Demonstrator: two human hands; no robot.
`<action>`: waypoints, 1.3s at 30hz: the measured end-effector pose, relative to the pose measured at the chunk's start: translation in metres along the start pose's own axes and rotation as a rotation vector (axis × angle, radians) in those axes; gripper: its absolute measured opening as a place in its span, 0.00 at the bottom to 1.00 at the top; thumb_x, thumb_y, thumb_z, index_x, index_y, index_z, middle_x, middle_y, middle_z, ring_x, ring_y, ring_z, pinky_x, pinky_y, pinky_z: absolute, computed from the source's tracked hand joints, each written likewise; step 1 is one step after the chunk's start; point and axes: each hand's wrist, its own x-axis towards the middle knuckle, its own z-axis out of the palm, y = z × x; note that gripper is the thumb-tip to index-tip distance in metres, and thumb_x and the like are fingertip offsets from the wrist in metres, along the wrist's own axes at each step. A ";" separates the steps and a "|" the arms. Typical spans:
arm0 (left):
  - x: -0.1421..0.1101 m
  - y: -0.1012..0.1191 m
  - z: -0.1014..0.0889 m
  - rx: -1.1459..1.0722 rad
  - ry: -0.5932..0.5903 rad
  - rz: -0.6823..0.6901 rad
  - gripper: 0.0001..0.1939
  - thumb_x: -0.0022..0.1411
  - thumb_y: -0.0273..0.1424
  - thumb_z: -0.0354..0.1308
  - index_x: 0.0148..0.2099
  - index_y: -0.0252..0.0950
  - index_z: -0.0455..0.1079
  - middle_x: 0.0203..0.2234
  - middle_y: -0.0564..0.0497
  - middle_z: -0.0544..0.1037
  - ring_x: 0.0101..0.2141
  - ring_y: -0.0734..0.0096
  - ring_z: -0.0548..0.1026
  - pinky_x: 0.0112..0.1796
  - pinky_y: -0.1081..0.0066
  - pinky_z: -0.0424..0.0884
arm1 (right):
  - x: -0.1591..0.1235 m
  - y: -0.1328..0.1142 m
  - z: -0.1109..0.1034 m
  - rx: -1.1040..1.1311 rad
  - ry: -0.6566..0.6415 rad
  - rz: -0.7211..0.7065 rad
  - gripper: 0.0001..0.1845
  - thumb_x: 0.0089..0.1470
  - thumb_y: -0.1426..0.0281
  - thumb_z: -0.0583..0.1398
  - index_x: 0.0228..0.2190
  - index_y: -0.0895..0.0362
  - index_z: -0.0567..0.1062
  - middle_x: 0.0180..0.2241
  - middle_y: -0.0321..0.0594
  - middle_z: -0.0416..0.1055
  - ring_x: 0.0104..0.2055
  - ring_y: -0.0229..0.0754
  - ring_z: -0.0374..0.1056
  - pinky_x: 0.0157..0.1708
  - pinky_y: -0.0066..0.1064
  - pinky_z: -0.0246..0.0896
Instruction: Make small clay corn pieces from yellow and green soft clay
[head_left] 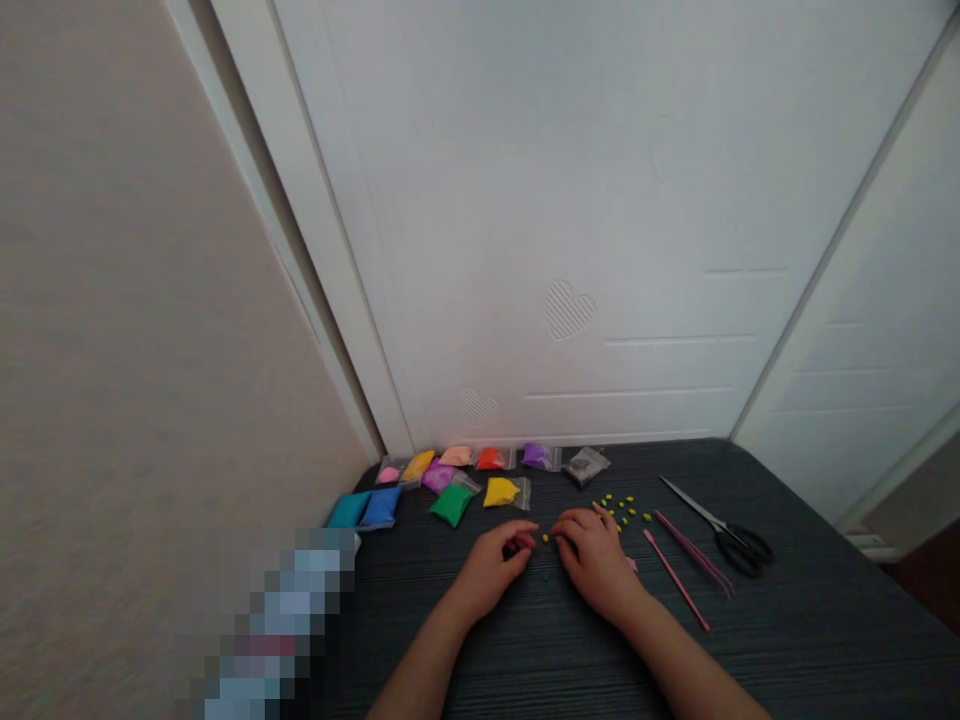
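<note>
The left hand [495, 562] and right hand [596, 560] rest on the dark surface [480, 665], a small yellow piece [546, 538] between them; the left grip is curled, thumb and fingertips slightly apart; whether the right grip is apart or together I cannot tell; green-and-yellow bits [621, 508] lie just beyond the right hand, scissors [724, 530] farther right; colored packets [501, 491] lie far and left, no writing readable.

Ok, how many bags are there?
11: teal, blue at left; pink, orange, magenta, peach, red, purple, grey along the back; yellow, green in front. The blur at left may hide more.
</note>
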 end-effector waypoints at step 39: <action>-0.032 -0.010 -0.001 -0.136 0.528 -0.126 0.17 0.50 0.40 0.51 0.35 0.32 0.69 0.24 0.50 0.73 0.28 0.68 0.71 0.31 0.69 0.66 | -0.068 -0.040 -0.019 -0.201 -0.046 -0.105 0.20 0.55 0.59 0.46 0.45 0.53 0.67 0.35 0.43 0.66 0.40 0.43 0.58 0.41 0.38 0.44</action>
